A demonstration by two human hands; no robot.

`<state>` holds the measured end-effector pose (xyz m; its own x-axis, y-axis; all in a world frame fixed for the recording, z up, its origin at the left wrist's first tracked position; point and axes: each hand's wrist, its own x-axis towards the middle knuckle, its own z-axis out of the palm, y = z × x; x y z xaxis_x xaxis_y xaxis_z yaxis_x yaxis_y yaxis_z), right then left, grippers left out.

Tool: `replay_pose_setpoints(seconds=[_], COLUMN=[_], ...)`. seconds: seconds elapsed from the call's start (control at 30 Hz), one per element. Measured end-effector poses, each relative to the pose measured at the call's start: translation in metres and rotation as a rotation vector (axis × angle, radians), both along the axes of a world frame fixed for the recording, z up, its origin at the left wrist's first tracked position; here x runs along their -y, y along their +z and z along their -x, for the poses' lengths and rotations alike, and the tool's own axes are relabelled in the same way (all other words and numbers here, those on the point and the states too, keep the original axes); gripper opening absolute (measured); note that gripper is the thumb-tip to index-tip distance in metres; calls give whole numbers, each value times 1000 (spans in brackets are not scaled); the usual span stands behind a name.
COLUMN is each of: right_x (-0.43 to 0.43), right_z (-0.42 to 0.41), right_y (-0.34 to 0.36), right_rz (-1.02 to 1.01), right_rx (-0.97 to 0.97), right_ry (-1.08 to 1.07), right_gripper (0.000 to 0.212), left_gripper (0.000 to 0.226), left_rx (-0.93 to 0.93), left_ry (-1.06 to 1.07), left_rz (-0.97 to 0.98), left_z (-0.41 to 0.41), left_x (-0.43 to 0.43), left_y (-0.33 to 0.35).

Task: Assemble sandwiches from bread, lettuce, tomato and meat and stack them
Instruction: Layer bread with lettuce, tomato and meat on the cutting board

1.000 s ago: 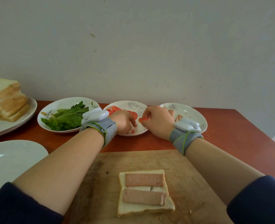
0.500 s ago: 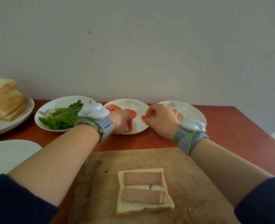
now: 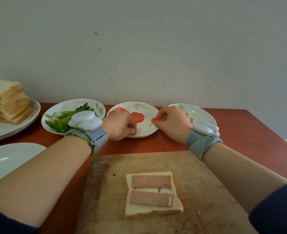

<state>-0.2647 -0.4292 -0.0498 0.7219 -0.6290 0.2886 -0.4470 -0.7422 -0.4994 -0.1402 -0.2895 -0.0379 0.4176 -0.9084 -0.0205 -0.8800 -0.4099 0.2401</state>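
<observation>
Left hand (image 3: 120, 125) lowered, curled fingers covering tomato slice (image 3: 133, 133) at plate (image 3: 147, 131) rim, hold unclear; right hand (image 3: 173, 123) pinches second tomato slice (image 3: 153, 120).

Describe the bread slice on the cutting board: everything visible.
The bread slice is white, square, with a pale crust, lying flat near the middle of the wooden cutting board. Two pink rectangular meat strips lie across its top, side by side, a bare band of crumb between them. Nothing else touches it.

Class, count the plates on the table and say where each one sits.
5. Bread plate far left; bare plate near left; lettuce plate, tomato plate and right plate in a row by the wall. No others seem hidden, though the arms cover some table.
</observation>
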Motion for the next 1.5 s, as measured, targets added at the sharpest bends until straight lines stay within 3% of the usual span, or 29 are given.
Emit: replay_pose_setpoints(seconds=[0.13, 0.27, 0.4, 0.5, 0.57, 0.63, 0.77, 0.87, 1.0, 1.1, 1.2, 1.4, 1.5], right_x=[-3, -9, -21, -29, -34, -42, -59, -73, -87, -99, -109, -110, -107], right_z=[3, 8, 17, 26, 35, 48, 77, 94, 107, 113, 114, 121, 125], right_y=[3, 8, 14, 18, 21, 22, 26, 26, 23, 26, 27, 28, 33], right_rz=[-15, -29, -97, -205, -300, -391, -512, -443, -194, 57, 141, -213, -227], right_rx=[-2, -10, 27, 64, 81, 89, 25, -74, -140, -183, -246, -272, -261], right_ry=[-7, -9, 1, 40, 85, 121, 234, 272, 270, 258, 261, 298, 293], right_gripper=[15, 14, 14, 13, 14, 16, 14, 11, 8, 11, 15, 24, 26], left_gripper=[34, 29, 21, 17, 16, 16, 21, 23, 23, 21, 22, 18, 13], left_rx=[-18, -57, 17, -29, -164, -436, -835, -909, -1037, -1032, -959, -690, -545], left_ry=[-14, -31, -2, 54, 110, 157, 185, 190, 208, 232, 239, 244, 271], left_rz=[-20, -54, 104, 269, 371, 435, 343, 271, 245, 248, 247, 277, 259], left_z=[6, 12, 20, 29, 36, 46, 68, 80, 98, 110, 117, 121, 123], left_x=[-8, -18, -27, -34, -41, -52, -71, -82, -91, -94, -96, -100, -99], left_y=[2, 9, 6, 7, 9, 15, 20, 18, 14, 13, 13, 6, 3])
